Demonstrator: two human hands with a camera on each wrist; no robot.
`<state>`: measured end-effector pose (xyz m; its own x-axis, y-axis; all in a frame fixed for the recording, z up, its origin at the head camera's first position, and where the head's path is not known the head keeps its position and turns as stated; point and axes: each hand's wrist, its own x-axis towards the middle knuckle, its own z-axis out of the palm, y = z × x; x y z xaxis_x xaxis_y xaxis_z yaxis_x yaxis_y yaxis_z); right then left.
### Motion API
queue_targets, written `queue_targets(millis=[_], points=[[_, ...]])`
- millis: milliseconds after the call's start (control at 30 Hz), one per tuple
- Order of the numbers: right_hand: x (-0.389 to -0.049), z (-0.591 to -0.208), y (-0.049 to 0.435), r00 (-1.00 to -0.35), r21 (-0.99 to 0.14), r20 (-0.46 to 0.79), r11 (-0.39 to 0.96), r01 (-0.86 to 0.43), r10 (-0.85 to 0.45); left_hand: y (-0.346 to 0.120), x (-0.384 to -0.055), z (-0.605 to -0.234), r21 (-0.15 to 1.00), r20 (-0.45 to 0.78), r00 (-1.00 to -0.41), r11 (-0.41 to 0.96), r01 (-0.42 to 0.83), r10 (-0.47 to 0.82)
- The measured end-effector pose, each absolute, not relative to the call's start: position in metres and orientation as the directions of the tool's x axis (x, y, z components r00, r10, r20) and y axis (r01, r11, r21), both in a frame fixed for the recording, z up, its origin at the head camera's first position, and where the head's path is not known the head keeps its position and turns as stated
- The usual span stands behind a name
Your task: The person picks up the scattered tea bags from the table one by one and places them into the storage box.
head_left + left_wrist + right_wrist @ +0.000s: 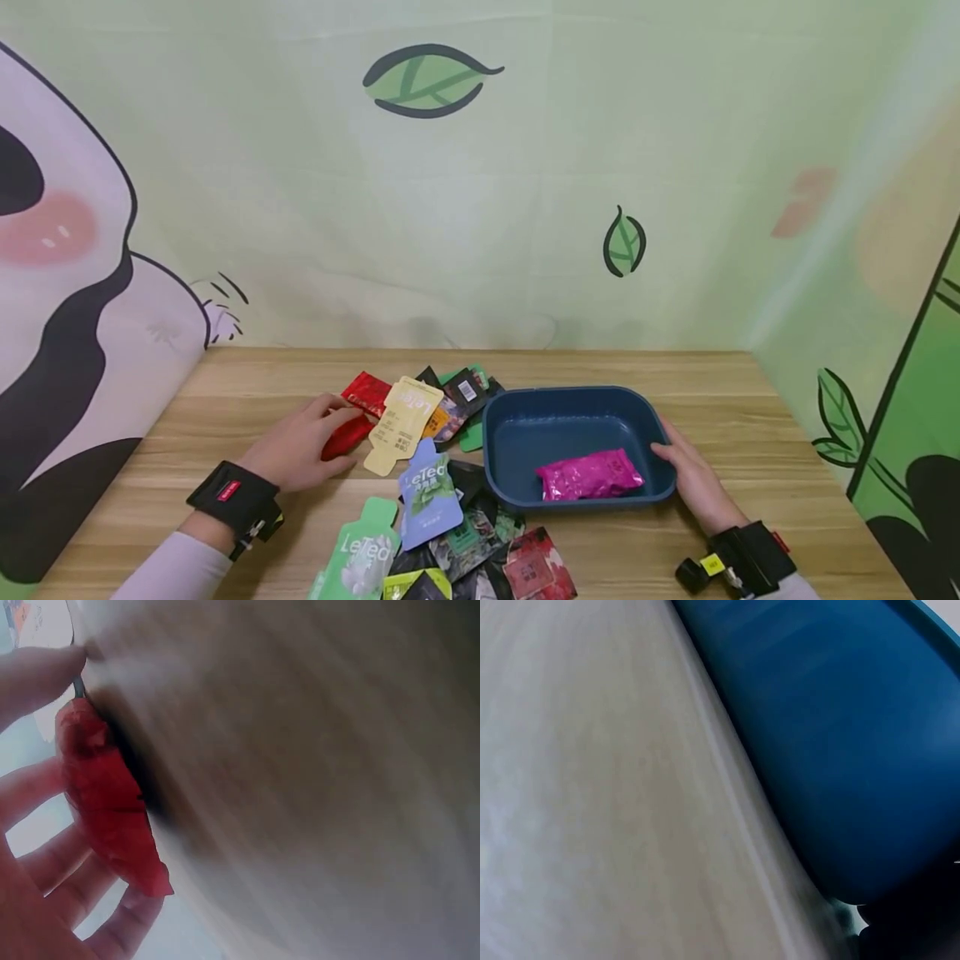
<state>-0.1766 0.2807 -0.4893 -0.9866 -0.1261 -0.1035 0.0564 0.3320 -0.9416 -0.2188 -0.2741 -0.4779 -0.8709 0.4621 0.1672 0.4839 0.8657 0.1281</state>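
A small red packet (347, 437) lies between the thumb and fingers of my left hand (300, 446), left of the heap. In the left wrist view, the fingers (64, 870) bend round the back of the red packet (109, 802), while the thumb stands at its top end. My right hand (697, 483) grips the right wall of a dark blue plastic box (540, 437), thumb over the rim and fingers hidden outside. One shiny magenta packet (590, 475) lies in the box. The right wrist view shows the box's outer side (840, 735) on the wooden table.
Left of the box, sachets spread in a loose heap: a flat red one (367, 392), a cream one (403, 423), a blue one (431, 497), a green one (360, 550) and several dark ones. A printed cloth backdrop (525, 250) stands behind the table (660, 367).
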Motion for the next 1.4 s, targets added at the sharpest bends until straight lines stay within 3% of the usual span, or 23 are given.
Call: queue_targets(millis=[433, 667, 1000, 1400], points=[[-0.175, -0.491, 0.281, -0.987, -0.942, -0.089, 0.335, 0.039, -0.136, -0.272, -0.224, -0.475, 0.135, 0.140, -0.882, 0.873, 0.468, 0.451], [-0.175, -0.489, 0.280, -0.986, -0.946, -0.108, 0.319, 0.063, -0.127, -0.258, -0.230, -0.455, 0.115, 0.190, -0.854, 0.853, 0.509, 0.485], [-0.175, -0.491, 0.281, -0.986, -0.950, -0.096, 0.309, 0.050, -0.135, -0.195, -0.240, -0.422, 0.101, 0.194, -0.792, 0.791, 0.603, 0.579], [-0.177, -0.492, 0.281, -0.986, -0.955, -0.086, 0.292, 0.042, -0.140, -0.113, -0.249, -0.390, 0.079, 0.259, -0.638, 0.642, 0.763, 0.726]])
